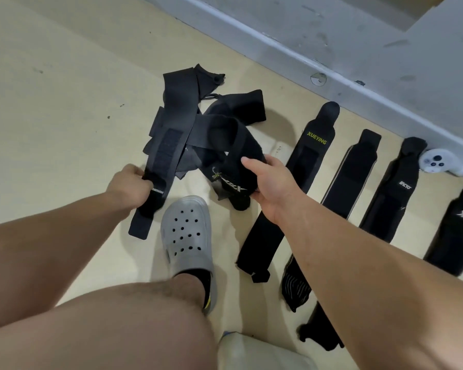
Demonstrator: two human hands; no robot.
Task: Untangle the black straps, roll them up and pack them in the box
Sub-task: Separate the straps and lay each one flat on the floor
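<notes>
Nearest, a grey clog [186,231] stands on the pale floor [64,102]. Just beyond it on the left, the left hand [131,182] grips a long strap [163,156] with a hook-and-loop patch close to its near end, fingers curled round it. To the right, the right hand [270,188] clasps a bunched lettered strap [231,182], thumb on top. Both straps run back into the tangled pile [206,116]. Right of it, flat straps [350,177] lie side by side, with a white controller [436,161] near their far ends by the grey wall [332,44].
</notes>
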